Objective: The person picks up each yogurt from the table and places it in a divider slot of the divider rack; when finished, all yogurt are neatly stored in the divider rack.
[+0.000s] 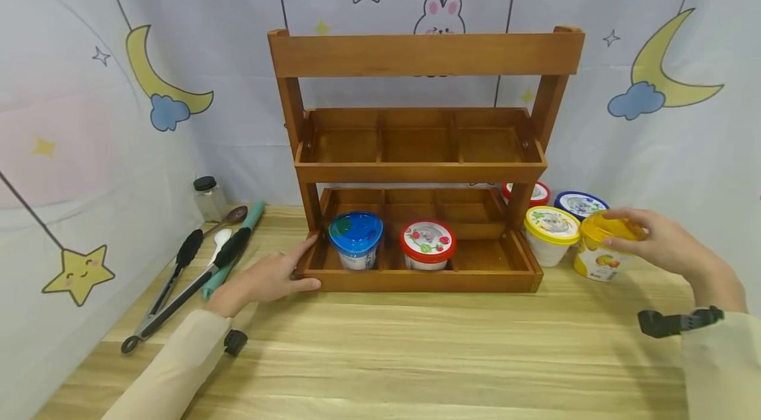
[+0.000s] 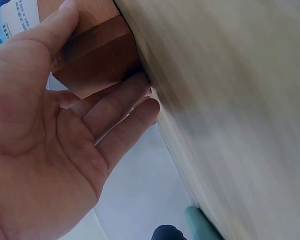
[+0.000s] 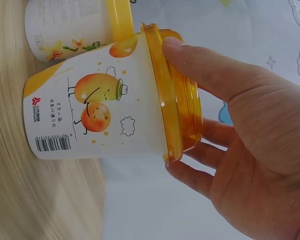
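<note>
My left hand (image 1: 270,279) holds the lower left front corner of a two-tier wooden rack (image 1: 419,282), its thumb on the front and its fingers along the side (image 2: 97,55). At the far right, my right hand (image 1: 672,245) grips a yogurt cup (image 1: 597,263) by its orange-yellow plastic lid, thumb on one side and fingers on the other. The cup (image 3: 90,105) is white with cartoon fruit and upright at the table; whether it touches the wood I cannot tell. A blue-lidded cup (image 1: 357,238) and a red-lidded tub (image 1: 428,245) stand in the rack's lower left and middle compartments.
Beside the rack's right end stand a yellow-lidded tub (image 1: 551,228), a blue-lidded tub (image 1: 581,203) and a partly hidden red-lidded tub (image 1: 540,193). On the left lie black-tipped tongs (image 1: 178,301), spoons (image 1: 222,238) and a teal rod-shaped item (image 1: 252,218), near a black-capped jar (image 1: 209,199).
</note>
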Motion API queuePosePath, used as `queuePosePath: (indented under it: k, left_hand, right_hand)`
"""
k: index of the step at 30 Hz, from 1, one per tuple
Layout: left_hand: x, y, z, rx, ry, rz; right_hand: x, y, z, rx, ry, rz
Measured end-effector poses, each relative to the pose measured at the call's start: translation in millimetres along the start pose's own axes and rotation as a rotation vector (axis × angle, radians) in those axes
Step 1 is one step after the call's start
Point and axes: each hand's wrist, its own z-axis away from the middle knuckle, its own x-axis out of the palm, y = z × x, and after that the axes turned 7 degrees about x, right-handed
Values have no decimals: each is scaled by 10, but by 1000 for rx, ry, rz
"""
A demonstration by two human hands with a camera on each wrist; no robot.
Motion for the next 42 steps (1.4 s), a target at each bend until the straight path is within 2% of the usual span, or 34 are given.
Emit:
queuePosePath:
  k: [33,42]
  left_hand:
    - [4,-8,-10,12,-2,2]
    - [2,-9,-11,0,-14,5]
  right_hand:
    - [-61,-55,53,14,5,21]
    - [-197,-268,148,-73,112,60]
